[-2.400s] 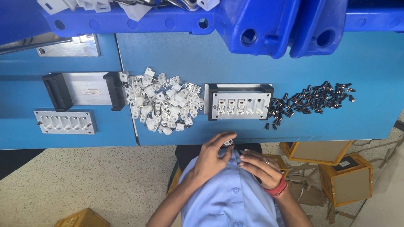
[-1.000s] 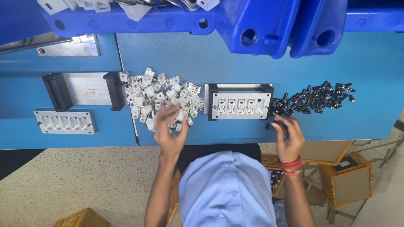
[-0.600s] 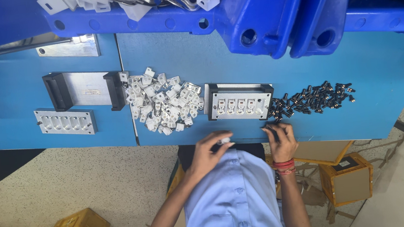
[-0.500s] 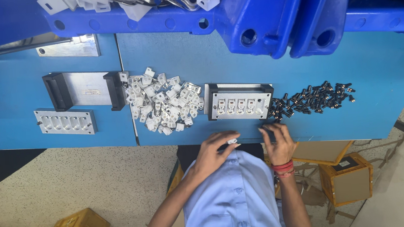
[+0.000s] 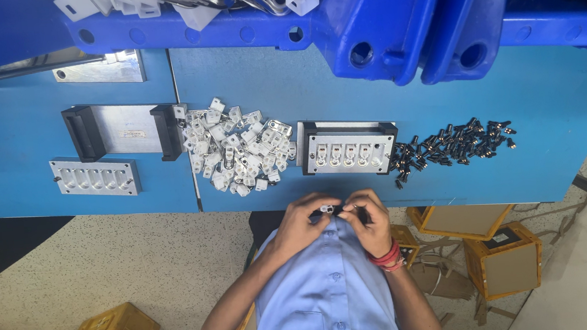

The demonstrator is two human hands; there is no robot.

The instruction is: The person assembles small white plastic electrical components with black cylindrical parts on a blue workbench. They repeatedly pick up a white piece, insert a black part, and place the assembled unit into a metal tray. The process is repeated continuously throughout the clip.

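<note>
Head view shows a small white part (image 5: 325, 208) with a dark piece (image 5: 341, 210) against it, both held close to the chest just below the blue bench (image 5: 243, 84) edge. Left hand (image 5: 302, 221) pinches the white part between curled fingertips; right hand (image 5: 369, 219) closes on the dark piece. Hands meet, fingers touching. White parts pile (image 5: 234, 145), a grey jig (image 5: 347, 149) and black parts (image 5: 449, 144) lie on the bench above

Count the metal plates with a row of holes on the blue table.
2. One bare plate lies at the left near the table edge; the other sits in a black frame between the white and black parts piles.
</note>
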